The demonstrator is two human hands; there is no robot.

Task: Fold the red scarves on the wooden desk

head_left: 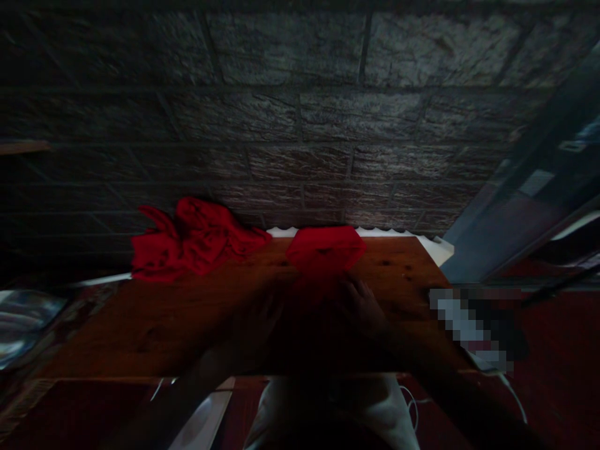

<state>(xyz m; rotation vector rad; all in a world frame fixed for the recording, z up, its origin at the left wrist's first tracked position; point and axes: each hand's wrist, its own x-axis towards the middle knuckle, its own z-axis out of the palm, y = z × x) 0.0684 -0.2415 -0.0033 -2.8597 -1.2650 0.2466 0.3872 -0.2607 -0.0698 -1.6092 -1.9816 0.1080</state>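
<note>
A red cloth (pixel 325 247) lies spread on the wooden table in front of me. Its far end has angled corners, and its near part fades into deep shadow between my hands. My left hand (pixel 260 319) rests low over the table, left of the cloth, with its fingers stretched out. On the other side, my right hand (pixel 364 303) lies by the cloth's right edge, fingers apart and pointing forward. Neither hand appears to grip anything, though the darkness hides whether the fingertips touch the fabric.
A crumpled heap of red fabric (pixel 197 240) lies at the table's back left. The wooden table (pixel 403 269) stands against a block wall (pixel 328 119), with a white scalloped edging behind it. A pixelated object (pixel 473 328) sits at the right edge; a white cable (pixel 514 397) hangs below.
</note>
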